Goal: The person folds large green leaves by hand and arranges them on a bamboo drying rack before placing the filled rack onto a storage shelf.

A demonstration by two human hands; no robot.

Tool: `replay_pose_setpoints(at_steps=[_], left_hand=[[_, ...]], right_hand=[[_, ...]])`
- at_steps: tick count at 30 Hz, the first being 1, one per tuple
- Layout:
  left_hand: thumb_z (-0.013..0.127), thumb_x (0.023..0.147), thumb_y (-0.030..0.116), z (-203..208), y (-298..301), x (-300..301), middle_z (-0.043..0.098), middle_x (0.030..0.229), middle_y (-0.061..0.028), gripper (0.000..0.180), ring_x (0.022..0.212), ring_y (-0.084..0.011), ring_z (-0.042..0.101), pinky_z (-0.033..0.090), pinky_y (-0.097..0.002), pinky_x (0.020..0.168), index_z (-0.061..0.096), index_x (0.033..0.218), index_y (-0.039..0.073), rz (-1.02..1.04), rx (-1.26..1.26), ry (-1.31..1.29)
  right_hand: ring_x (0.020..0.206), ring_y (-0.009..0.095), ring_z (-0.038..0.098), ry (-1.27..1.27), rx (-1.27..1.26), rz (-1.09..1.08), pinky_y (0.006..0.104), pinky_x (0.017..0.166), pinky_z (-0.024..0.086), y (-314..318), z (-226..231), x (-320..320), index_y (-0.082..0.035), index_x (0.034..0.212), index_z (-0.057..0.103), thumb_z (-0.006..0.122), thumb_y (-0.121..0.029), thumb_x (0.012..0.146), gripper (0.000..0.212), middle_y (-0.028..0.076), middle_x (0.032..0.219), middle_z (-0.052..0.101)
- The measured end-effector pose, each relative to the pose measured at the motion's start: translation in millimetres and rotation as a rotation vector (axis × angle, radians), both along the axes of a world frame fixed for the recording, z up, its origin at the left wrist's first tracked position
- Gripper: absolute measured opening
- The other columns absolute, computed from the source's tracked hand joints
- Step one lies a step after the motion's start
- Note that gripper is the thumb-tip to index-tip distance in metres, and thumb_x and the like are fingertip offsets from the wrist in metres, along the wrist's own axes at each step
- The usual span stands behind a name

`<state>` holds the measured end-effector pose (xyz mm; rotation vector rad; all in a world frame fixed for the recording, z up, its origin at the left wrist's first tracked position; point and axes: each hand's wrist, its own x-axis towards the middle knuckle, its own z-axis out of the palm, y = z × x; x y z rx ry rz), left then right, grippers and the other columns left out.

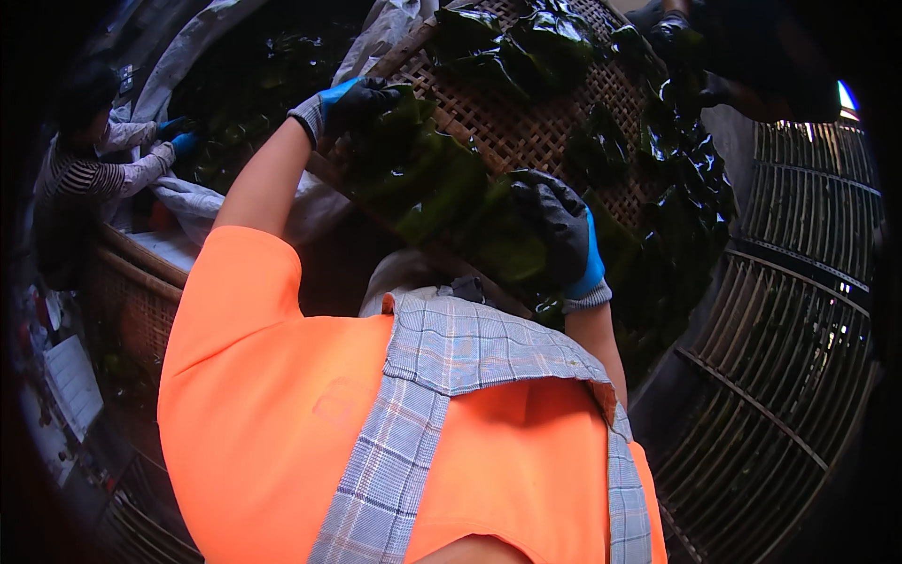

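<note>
Whether either grip closes on the glossy leaves (427, 183) cannot be told: the left hand (357, 101) meets their upper-left end, arm stretched forward; the right hand (556, 230) curls over them, knuckles up. Dark green and overlapping, they spread across a woven tray (503, 136).

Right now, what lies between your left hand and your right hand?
Dark green leaves, spread along the near side of the woven tray, lie between the left hand and right hand; the head view shows this.
</note>
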<state>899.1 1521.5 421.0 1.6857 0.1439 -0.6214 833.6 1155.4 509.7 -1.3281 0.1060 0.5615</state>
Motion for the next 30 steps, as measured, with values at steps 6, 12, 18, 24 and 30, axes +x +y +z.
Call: replay_pose_setpoints(at_steps=[6,12,18,24,30], left_hand=[[0.060,0.088,0.013,-26,24,32,0.063,0.090,0.0010,0.019,0.079,-0.0077,0.054,0.047,-0.0253,0.073,0.063,0.105,0.005,0.178,0.291,-0.260],[0.060,0.078,0.003,-23,20,65,0.065,0.108,-0.0071,0.037,0.097,-0.0230,0.062,0.048,-0.0361,0.088,0.061,0.114,0.011,-0.238,0.778,-0.427],[0.060,0.079,0.010,-20,0,106,0.067,0.101,-0.0088,0.029,0.092,-0.0248,0.064,0.049,-0.0353,0.085,0.064,0.108,0.012,-0.491,0.769,-0.406],[0.056,0.080,0.014,-50,-23,138,0.067,0.083,-0.0115,0.015,0.068,-0.0273,0.061,0.049,-0.0384,0.063,0.067,0.089,0.008,-0.589,0.742,-0.328],[0.069,0.071,0.024,-21,-22,65,0.056,0.116,-0.0178,0.053,0.109,-0.0338,0.052,0.039,-0.0400,0.096,0.056,0.122,0.018,-0.091,1.227,-1.234]], right_hand=[[0.094,0.017,0.062,0.039,0.020,-0.005,0.0293,0.083,0.049,-4,2,-1,0.001,0.117,0.056,0.053,-0.013,0.092,0.029,0.009,0.104,0.065],[0.101,0.019,0.061,0.014,-0.048,0.017,0.0309,0.088,0.049,-14,-10,-2,0.002,0.122,0.051,0.052,-0.014,0.093,0.034,0.011,0.109,0.063],[0.101,0.020,0.060,-0.005,-0.072,0.009,0.0304,0.089,0.047,-12,-16,-6,0.003,0.121,0.052,0.052,-0.015,0.092,0.034,0.012,0.110,0.062],[0.095,0.017,0.061,-0.039,-0.033,-0.051,0.0295,0.084,0.048,-15,-10,-18,0.001,0.117,0.055,0.055,-0.012,0.091,0.030,0.009,0.103,0.065],[0.079,0.007,0.058,-0.096,0.021,-0.073,0.0221,0.068,0.047,-26,-17,-17,-0.004,0.116,0.058,0.057,-0.017,0.091,0.028,0.003,0.097,0.067]])
